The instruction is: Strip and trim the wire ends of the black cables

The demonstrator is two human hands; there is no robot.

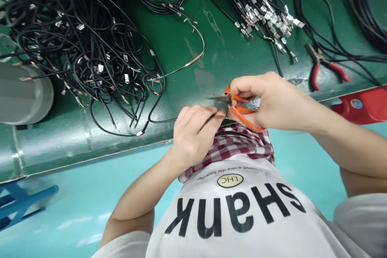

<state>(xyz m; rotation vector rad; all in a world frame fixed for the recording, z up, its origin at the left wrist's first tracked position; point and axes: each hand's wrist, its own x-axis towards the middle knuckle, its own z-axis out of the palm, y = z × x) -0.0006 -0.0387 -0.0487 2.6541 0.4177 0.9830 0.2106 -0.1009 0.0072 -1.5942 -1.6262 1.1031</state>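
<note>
My right hand grips a pair of scissors by their orange handles. Their metal blades point left, just above the fingers of my left hand. That hand is closed on a black cable, which runs in from the left along the front of the green table. The cable's end by the fingertips is small and partly hidden. Both hands are close together near the table's front edge, over a checked cloth at my waist.
A large tangle of black cables covers the table's left side, beside a grey tub. Cables with silvery ends lie at the back right. Red-handled pliers rest on the right. A red object is by the right edge.
</note>
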